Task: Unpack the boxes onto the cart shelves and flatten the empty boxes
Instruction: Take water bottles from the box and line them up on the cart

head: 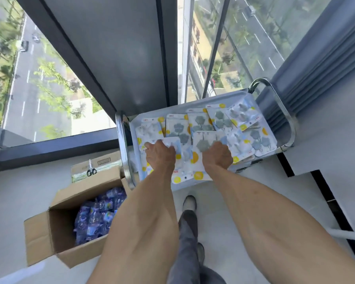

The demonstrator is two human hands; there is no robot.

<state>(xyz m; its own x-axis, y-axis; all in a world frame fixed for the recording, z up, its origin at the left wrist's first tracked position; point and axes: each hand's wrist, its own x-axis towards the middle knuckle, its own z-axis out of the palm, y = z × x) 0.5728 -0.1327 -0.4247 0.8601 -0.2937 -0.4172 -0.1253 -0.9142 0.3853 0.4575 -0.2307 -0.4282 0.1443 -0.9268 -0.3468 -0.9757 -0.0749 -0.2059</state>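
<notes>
A metal cart (283, 111) stands by the window, its top shelf covered with several white blister packs (177, 126) of grey and white hooks. My left hand (161, 154) grips a white pack (172, 143) at the shelf's near left. My right hand (217, 154) grips a pack with a grey hook (203, 140) near the shelf's middle. On the floor to the left an open cardboard box (49, 228) holds several blue-purple packets (96, 216).
A flattened box (103, 162) with scissors (91, 171) on it lies behind the open box, against the window frame. Floor-to-ceiling glass runs behind the cart. A grey curtain (320, 64) hangs at the right. My legs and shoes (190, 203) are below the cart.
</notes>
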